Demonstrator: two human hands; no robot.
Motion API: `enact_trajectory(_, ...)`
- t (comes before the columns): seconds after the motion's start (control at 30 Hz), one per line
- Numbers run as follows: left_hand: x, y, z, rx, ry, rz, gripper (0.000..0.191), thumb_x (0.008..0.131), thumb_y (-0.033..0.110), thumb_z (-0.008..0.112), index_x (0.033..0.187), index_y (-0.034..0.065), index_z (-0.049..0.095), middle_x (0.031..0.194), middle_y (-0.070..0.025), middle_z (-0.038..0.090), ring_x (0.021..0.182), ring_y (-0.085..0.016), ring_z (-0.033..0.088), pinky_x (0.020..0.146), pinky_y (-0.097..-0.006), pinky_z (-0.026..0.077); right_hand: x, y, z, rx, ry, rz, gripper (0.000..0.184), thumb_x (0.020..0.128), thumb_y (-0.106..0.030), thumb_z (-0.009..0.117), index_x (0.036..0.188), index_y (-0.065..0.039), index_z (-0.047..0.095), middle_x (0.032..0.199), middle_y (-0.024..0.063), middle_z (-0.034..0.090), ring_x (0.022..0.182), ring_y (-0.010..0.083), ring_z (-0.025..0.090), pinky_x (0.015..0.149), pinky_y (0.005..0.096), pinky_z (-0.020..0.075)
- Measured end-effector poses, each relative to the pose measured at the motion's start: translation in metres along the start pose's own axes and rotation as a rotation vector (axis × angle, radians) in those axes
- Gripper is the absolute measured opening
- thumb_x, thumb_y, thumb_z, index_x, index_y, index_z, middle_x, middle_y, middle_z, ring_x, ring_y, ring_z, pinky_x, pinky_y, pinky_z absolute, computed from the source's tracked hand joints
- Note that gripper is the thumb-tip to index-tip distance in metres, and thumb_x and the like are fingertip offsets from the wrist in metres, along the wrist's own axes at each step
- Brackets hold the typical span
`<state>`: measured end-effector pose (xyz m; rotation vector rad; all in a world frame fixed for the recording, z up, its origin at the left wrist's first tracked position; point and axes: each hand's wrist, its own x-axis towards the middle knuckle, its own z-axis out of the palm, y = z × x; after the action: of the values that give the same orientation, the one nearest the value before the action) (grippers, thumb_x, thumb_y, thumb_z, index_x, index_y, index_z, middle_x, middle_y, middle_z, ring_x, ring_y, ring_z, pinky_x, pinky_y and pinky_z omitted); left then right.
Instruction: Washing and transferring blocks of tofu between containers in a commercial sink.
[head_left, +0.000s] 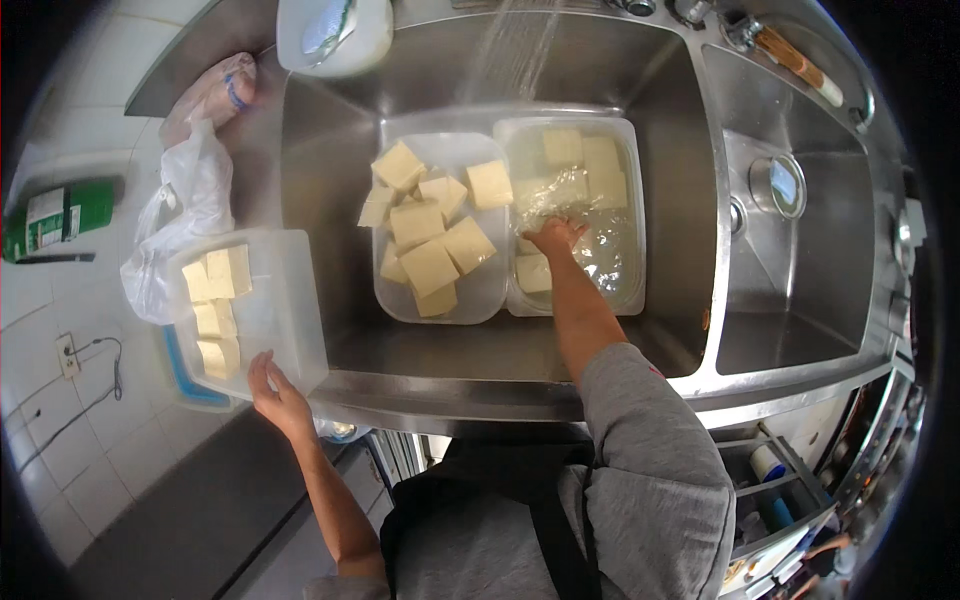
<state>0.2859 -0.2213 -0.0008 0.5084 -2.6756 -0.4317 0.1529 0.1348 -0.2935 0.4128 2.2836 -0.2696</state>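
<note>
My right hand (556, 234) dips into a water-filled plastic tub (639, 225) on the right of the sink basin, fingers spread at the rippling surface. Under that water lie several pale tofu blocks (534, 273). Beside it in the basin stands a translucent tub (480, 304) heaped with more tofu blocks (427, 268). My left hand (279, 390) is at the near edge of a third translucent tub (289, 300), fingers loosely apart and nothing in them; whether it touches the tub I cannot tell. A row of tofu blocks (217, 360) lines that tub's left side.
Water (517, 52) streams down at the back of the steel sink (465, 360). White plastic bags (199, 180) lie left of the basin, near a white container (375, 37). The smaller right basin holds a metal can (780, 186). A brush (799, 60) rests behind it.
</note>
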Motion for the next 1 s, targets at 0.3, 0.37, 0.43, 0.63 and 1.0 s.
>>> enact_trajectory(0.3, 0.0, -0.004, 0.001, -0.034, -0.018, -0.04, 0.018, 0.083, 0.008, 0.045, 0.089, -0.0041, 0.058, 0.092, -0.0153, 0.059, 0.087, -0.029, 0.055, 0.079, -0.0352, 0.041, -0.001, -0.003, 0.021, -0.025, -0.074, 0.049, 0.1, 0.06, -0.067, 0.055, 0.131, -0.003, 0.024, 0.137, 0.0091, 0.026, 0.127, 0.0267, 0.022, 0.101, 0.0567, 0.0041)
enact_trajectory(0.37, 0.0, -0.005, 0.002, -0.034, -0.02, -0.066, 0.019, 0.083, 0.008, 0.045, 0.089, -0.0039, 0.058, 0.091, -0.0147, 0.059, 0.086, -0.029, 0.055, 0.079, -0.0348, 0.041, -0.003, -0.004, 0.019, 0.067, -0.049, 0.05, 0.102, 0.06, -0.065, 0.057, 0.132, -0.003, 0.021, 0.137, 0.0094, 0.026, 0.126, 0.0252, 0.025, 0.1, 0.0575, 0.0066)
enact_trajectory(0.43, -0.001, -0.005, 0.002, -0.048, -0.02, -0.107, 0.019, 0.083, 0.01, 0.046, 0.089, -0.0036, 0.058, 0.09, -0.0144, 0.06, 0.085, -0.028, 0.056, 0.078, -0.0344, 0.041, -0.002, -0.006, 0.018, 0.134, -0.002, 0.121, 0.101, 0.06, -0.062, 0.059, 0.132, -0.003, 0.02, 0.137, 0.0094, 0.027, 0.126, 0.025, 0.026, 0.1, 0.0578, 0.0072)
enact_trajectory(0.63, -0.001, -0.01, 0.002, -0.062, -0.017, -0.125, 0.02, 0.083, 0.012, 0.047, 0.088, -0.0036, 0.059, 0.089, -0.0147, 0.06, 0.084, -0.028, 0.056, 0.077, -0.0338, 0.042, -0.006, -0.002, 0.0, 0.23, -0.059, 0.108, 0.097, 0.06, -0.056, 0.063, 0.131, -0.004, 0.023, 0.134, 0.0117, 0.031, 0.124, 0.0266, 0.03, 0.1, 0.0569, 0.01)
enact_trajectory(1.0, 0.003, 0.004, -0.009, 0.065, 0.093, 0.08, 0.024, 0.077, 0.004, 0.051, 0.1, -0.0013, 0.054, 0.101, -0.0202, 0.053, 0.094, -0.033, 0.051, 0.081, -0.0372, 0.039, -0.03, 0.013, -0.022, 0.205, 0.135, -0.214, 0.078, 0.056, -0.04, 0.07, 0.116, 0.001, 0.04, 0.101, 0.0167, 0.058, 0.096, 0.0249, 0.056, 0.094, 0.0423, 0.0316)
